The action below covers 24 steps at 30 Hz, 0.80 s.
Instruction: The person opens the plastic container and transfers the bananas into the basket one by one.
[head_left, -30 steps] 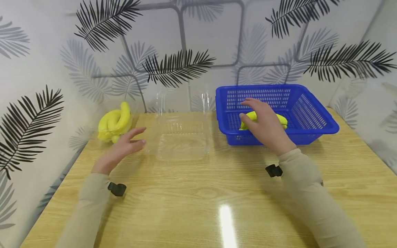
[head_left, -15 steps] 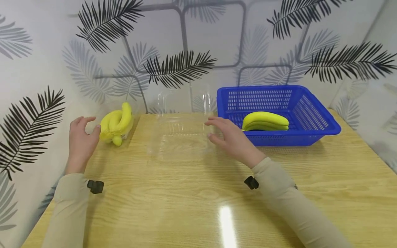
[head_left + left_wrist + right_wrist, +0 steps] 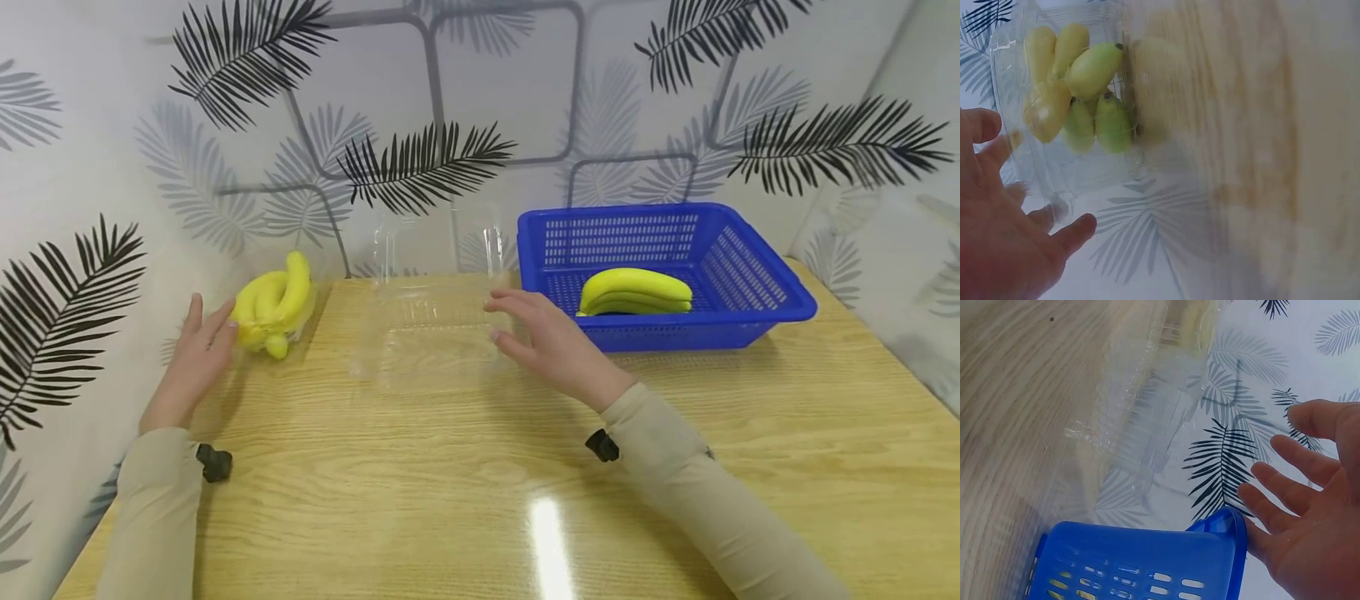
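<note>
My left hand reaches along the left side of a clear plastic box of yellow bananas, its fingers stretched out. In the left wrist view the fingertips lie right at the wall of this clear box. Greenish banana ends show through the plastic. Over the right side of an open, see-through clamshell box hovers my right hand, fingers relaxed and holding nothing. Beside it, a bunch of bananas lies in a blue plastic basket.
The wooden table stretches out in front, with a bright light reflection on it. Behind it stands a wall with a leaf pattern. The clamshell's raised lid leans toward that wall.
My left hand has moved from near the clamshell to the left of the boxed bananas, its fingers now straighter. My right hand has moved left from over the basket to the clamshell.
</note>
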Tool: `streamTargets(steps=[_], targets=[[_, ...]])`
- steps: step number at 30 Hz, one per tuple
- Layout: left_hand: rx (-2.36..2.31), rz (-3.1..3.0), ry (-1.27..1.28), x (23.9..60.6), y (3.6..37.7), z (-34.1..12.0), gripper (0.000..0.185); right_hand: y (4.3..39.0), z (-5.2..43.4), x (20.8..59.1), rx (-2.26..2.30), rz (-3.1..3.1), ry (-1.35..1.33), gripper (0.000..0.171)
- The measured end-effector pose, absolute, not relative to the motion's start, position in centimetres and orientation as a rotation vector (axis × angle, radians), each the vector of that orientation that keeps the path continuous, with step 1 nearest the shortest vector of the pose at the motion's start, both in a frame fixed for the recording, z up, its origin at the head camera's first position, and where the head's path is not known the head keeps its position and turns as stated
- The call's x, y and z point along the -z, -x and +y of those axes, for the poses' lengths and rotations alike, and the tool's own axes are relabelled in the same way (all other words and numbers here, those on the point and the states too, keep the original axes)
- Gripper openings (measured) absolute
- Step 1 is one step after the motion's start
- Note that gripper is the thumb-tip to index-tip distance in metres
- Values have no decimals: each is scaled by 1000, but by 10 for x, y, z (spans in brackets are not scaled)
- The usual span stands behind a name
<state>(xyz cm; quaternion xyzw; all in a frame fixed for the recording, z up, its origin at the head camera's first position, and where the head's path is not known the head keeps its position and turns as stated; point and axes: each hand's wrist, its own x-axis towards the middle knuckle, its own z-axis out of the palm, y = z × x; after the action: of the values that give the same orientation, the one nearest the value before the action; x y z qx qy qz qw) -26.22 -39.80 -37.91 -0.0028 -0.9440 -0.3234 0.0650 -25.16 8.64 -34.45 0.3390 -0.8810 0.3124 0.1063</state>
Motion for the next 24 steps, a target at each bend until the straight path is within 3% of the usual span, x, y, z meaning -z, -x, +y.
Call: streamTargets(steps=[24], targets=[[772,-3169,198,334,236,-394,64,243,75,348,-822,-2598,-1055,38]])
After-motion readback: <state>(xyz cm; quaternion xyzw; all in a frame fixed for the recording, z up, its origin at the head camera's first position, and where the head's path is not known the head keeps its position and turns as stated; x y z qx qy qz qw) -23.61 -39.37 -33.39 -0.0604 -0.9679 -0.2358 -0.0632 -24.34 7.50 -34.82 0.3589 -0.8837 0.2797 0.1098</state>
